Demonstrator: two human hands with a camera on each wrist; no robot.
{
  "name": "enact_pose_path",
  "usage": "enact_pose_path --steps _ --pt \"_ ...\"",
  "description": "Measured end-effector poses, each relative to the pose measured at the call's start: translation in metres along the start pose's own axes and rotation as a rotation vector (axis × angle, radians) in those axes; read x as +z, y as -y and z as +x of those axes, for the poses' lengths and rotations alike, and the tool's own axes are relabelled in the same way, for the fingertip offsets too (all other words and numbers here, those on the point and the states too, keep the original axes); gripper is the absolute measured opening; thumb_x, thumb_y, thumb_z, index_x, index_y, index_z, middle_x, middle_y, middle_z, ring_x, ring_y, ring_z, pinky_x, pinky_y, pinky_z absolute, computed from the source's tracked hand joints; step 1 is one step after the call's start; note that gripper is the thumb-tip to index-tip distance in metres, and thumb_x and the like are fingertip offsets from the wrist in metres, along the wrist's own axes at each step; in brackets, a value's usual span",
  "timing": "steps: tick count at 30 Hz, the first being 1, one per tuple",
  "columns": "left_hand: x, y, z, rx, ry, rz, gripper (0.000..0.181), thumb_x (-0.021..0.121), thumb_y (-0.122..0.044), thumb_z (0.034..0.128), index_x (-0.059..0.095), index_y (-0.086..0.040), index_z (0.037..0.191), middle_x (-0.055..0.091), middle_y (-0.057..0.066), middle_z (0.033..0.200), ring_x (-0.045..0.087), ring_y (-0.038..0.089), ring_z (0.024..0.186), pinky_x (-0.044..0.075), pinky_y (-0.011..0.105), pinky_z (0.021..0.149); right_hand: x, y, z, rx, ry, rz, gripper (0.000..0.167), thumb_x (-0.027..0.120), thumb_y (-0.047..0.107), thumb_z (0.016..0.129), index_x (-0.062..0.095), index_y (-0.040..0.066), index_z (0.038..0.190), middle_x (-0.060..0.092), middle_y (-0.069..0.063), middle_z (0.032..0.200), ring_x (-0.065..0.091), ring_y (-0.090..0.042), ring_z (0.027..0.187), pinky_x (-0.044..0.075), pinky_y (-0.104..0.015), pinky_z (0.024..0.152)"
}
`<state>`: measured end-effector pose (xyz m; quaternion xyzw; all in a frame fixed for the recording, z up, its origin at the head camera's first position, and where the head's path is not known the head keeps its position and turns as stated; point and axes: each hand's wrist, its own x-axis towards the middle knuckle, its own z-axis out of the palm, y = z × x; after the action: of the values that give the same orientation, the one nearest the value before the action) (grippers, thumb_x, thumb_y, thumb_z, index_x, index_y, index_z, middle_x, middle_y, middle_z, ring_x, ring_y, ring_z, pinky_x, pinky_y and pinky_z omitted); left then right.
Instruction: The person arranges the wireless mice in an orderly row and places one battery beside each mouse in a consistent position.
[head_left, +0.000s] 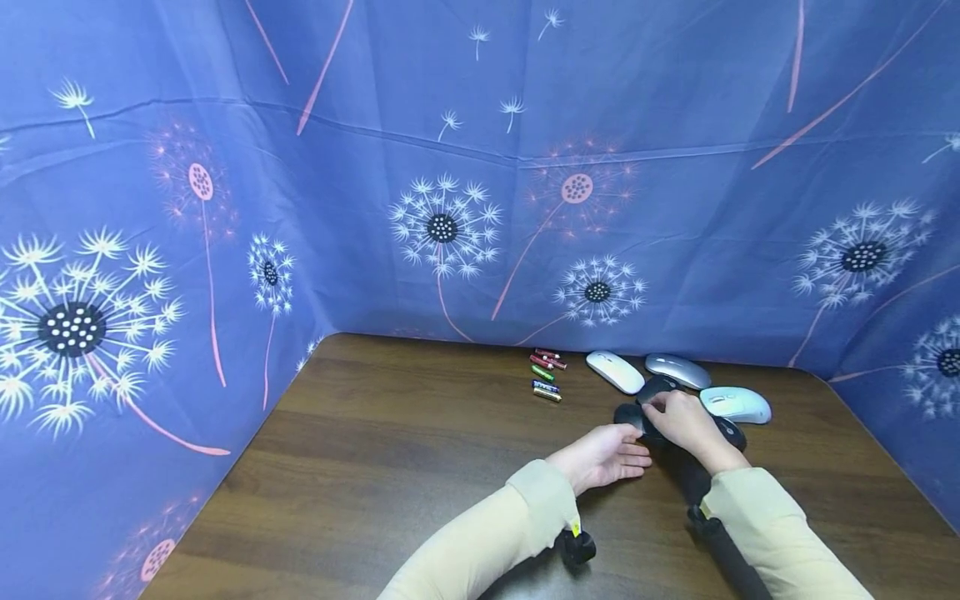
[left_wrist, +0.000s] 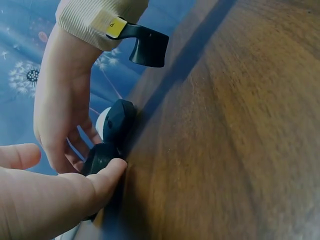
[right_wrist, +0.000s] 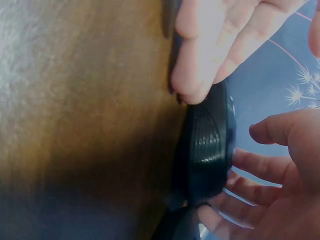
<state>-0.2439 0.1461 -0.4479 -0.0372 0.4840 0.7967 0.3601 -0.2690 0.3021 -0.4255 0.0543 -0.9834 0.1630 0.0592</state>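
Observation:
My left hand [head_left: 600,457] has its fingers extended, and a fingertip touches the end of a black computer mouse [right_wrist: 207,145]. My right hand [head_left: 686,423] is over the group of black mice, its fingers resting against the same mouse while the thumb stands away from it, as the right wrist view shows. Another black mouse [head_left: 658,386] lies just behind the hands. A further black mouse [head_left: 731,433] is partly hidden by the right hand. Around them lie a white mouse [head_left: 615,372], a silver-grey mouse [head_left: 678,371] and a pale mint mouse [head_left: 737,405].
Left of the mice, several red batteries [head_left: 547,359], a green battery [head_left: 542,372], a blue battery [head_left: 545,387] and a gold one [head_left: 547,396] lie on the brown wooden table [head_left: 390,442]. A blue dandelion-print cloth [head_left: 480,250] hangs behind the table.

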Motion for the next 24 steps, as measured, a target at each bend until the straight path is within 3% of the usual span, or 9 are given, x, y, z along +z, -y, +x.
enact_pose_path --steps 9,24 --pt "0.000 0.004 0.008 0.021 -0.026 -0.028 0.035 0.046 -0.011 0.0914 0.047 0.008 0.120 0.048 0.033 0.124 0.044 0.046 0.123 0.030 0.054 0.108 0.013 -0.005 0.004 0.063 -0.016 -0.003 0.032 0.054 0.019 0.089 0.066 -0.008 0.099 0.063 -0.030 0.097 0.060 -0.047 0.092 0.049 -0.055 0.074" --pt "0.006 0.006 0.001 0.049 -0.059 -0.058 0.039 0.045 -0.011 0.0924 0.045 0.010 0.125 0.043 0.036 0.125 0.040 0.049 0.124 0.029 0.056 0.108 0.018 -0.005 0.005 0.083 -0.024 0.015 0.025 0.057 0.017 0.086 0.063 -0.007 0.090 0.064 -0.024 0.083 0.061 -0.038 0.077 0.049 -0.050 0.067"
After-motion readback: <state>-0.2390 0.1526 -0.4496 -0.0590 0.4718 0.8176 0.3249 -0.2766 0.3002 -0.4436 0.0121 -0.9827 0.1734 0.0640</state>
